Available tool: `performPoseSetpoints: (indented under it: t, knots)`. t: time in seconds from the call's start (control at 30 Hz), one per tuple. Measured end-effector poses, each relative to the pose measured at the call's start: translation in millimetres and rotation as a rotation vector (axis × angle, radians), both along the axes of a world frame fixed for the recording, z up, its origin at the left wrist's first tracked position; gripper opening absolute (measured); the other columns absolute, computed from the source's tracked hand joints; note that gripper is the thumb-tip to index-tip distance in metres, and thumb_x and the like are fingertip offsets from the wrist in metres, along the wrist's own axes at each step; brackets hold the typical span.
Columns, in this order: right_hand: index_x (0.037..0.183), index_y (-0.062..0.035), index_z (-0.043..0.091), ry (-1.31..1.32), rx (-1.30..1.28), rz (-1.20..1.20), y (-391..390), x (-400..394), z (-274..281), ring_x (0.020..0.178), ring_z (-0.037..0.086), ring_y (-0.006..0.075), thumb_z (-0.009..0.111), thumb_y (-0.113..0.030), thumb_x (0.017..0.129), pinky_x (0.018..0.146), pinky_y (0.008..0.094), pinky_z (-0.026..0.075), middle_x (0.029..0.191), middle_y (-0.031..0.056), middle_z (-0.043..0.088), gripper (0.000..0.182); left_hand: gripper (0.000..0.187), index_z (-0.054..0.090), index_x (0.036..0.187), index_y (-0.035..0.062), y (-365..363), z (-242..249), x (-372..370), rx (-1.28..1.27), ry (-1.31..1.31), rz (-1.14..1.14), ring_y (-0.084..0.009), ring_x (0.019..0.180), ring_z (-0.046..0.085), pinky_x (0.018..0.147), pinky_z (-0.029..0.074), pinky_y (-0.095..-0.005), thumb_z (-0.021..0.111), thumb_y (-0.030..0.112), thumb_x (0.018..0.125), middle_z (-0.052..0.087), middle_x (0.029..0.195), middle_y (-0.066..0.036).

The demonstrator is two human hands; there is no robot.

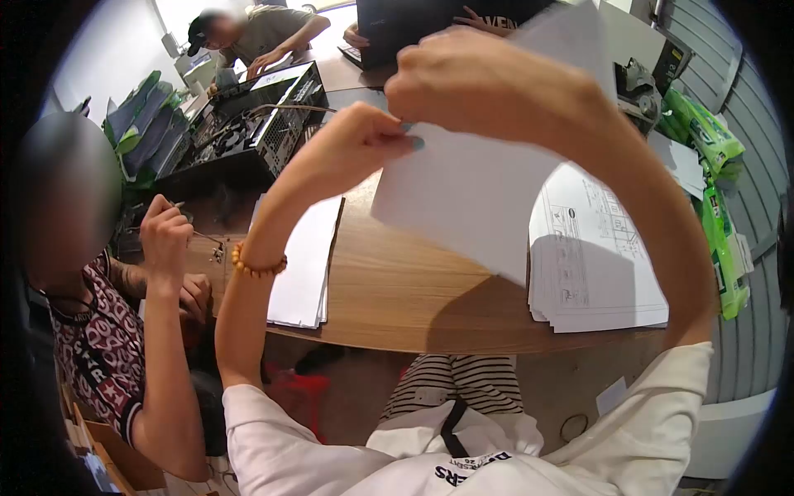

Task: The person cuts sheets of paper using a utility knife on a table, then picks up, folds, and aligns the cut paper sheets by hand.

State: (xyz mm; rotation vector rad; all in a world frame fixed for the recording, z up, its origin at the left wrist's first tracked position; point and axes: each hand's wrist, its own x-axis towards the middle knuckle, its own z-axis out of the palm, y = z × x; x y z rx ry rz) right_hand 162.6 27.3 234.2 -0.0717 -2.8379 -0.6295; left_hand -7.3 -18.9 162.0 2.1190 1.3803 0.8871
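Note:
My left hand (364,140), with blue-green nails and a beaded bracelet on the wrist, pinches the upper left edge of a white sheet (463,190) held up over the desk. My right hand (447,78) is raised just beside it, its fingers curled at the top of the sheet; part of the paper rises behind my right forearm. Below on the right lies a stack of printed pages with line drawings (579,273). Another stack of white paper (306,264) lies on the left, partly behind my left forearm.
The wooden desk (389,281) curves in front of me. An opened computer case (281,124) stands at the back left. A co-worker (107,347) sits at the left, holding a thin tool. Another person (265,41) leans over at the back. Green packets (715,223) line the right side.

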Motion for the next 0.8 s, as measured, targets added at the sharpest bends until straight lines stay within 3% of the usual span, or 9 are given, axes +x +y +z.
performPoseSetpoints:
  t: [0.07, 0.17, 0.23, 0.27, 0.5, 0.57, 0.63, 0.73, 0.8]
  knots:
    - [0.077, 0.0006, 0.065, -0.177, -0.133, -0.310, -8, 0, 35, 0.064, 0.059, 0.0199, 0.063, -0.015, 0.079, 0.059, 0.0292, 0.048, 0.073, 0.0112, 0.063, 0.016, 0.019, 0.062, 0.089, -0.0090, -14, -1, 0, -0.087, 0.029, -0.025, -0.0022, 0.059, 0.047, 0.050, 0.040, -0.0189, 0.055, 0.008, 0.088, 0.056, 0.067, 0.002]
    - [0.067, 0.0017, 0.059, -0.294, -0.574, -0.366, -6, 9, 43, 0.054, 0.058, 0.0160, 0.053, -0.016, 0.087, 0.052, 0.0231, 0.048, 0.064, 0.0117, 0.062, 0.027, 0.020, 0.063, 0.091, -0.0095, -25, -23, -3, -0.143, -0.018, 0.021, -0.0021, 0.060, 0.047, 0.050, 0.041, -0.0189, 0.055, 0.009, 0.088, 0.056, 0.067, 0.002]
    - [0.071, 0.0008, 0.065, -0.287, -0.223, -0.181, 12, 0, 4, 0.057, 0.060, 0.0230, 0.066, -0.026, 0.074, 0.052, 0.0354, 0.047, 0.062, 0.0136, 0.061, 0.027, 0.023, 0.063, 0.090, -0.0104, -28, -29, -3, -0.078, -0.153, -0.059, -0.0022, 0.059, 0.046, 0.050, 0.040, -0.0191, 0.056, 0.012, 0.088, 0.055, 0.065, 0.002]
    - [0.069, 0.0027, 0.062, -0.324, -0.409, -0.347, -5, 1, 0, 0.072, 0.061, 0.0301, 0.066, -0.020, 0.075, 0.065, 0.0385, 0.049, 0.074, 0.0137, 0.062, 0.023, 0.027, 0.063, 0.088, -0.0107, -31, -21, -1, -0.065, -0.120, -0.070, -0.0023, 0.059, 0.047, 0.051, 0.041, -0.0189, 0.056, 0.016, 0.089, 0.056, 0.065, 0.002]
    - [0.056, 0.0040, 0.054, -0.449, -0.495, -0.173, 13, 17, 20, 0.045, 0.049, 0.0198, 0.062, -0.021, 0.079, 0.046, 0.0329, 0.037, 0.049, 0.0118, 0.049, 0.035, 0.038, 0.062, 0.093, -0.0082, -51, -24, -11, -0.355, -0.082, -0.140, -0.0039, 0.053, 0.045, 0.047, 0.037, -0.0221, 0.049, 0.027, 0.093, 0.065, 0.071, -0.007]
    - [0.056, 0.0042, 0.054, -0.508, -0.503, -0.245, 22, 23, 19, 0.043, 0.047, 0.0192, 0.062, -0.022, 0.080, 0.044, 0.0321, 0.036, 0.047, 0.0109, 0.047, 0.037, 0.037, 0.061, 0.101, -0.0071, -61, -33, -21, -0.576, -0.096, -0.208, -0.0185, 0.086, 0.065, 0.081, 0.048, -0.0261, 0.045, 0.025, 0.094, 0.067, 0.092, -0.012]
    - [0.057, 0.0044, 0.055, -0.567, -0.499, -0.317, 29, 29, 21, 0.041, 0.044, 0.0185, 0.061, -0.024, 0.081, 0.043, 0.0312, 0.035, 0.046, 0.0100, 0.045, 0.038, 0.037, 0.058, 0.108, -0.0069, -64, -50, -43, -0.601, -0.191, -0.215, -0.0181, 0.091, 0.063, 0.083, 0.048, -0.0270, 0.044, 0.024, 0.094, 0.065, 0.099, -0.013]
    - [0.058, 0.0045, 0.055, -0.641, -0.481, -0.402, 30, 31, 18, 0.039, 0.042, 0.0177, 0.061, -0.026, 0.083, 0.041, 0.0303, 0.033, 0.044, 0.0088, 0.043, 0.040, 0.037, 0.053, 0.119, -0.0028, -52, -29, -41, 0.032, -0.173, -0.008, -0.0172, 0.107, 0.053, 0.086, 0.046, -0.0279, 0.046, 0.024, 0.094, 0.058, 0.115, -0.014]
    - [0.058, 0.0042, 0.056, -0.640, -0.452, -0.416, 20, 20, 8, 0.039, 0.041, 0.0174, 0.060, -0.027, 0.083, 0.041, 0.0301, 0.033, 0.045, 0.0082, 0.042, 0.041, 0.031, 0.058, 0.106, -0.0039, -49, -10, -2, 0.145, -0.001, 0.001, -0.0140, 0.076, 0.055, 0.068, 0.046, -0.0257, 0.048, 0.022, 0.093, 0.062, 0.085, -0.015]
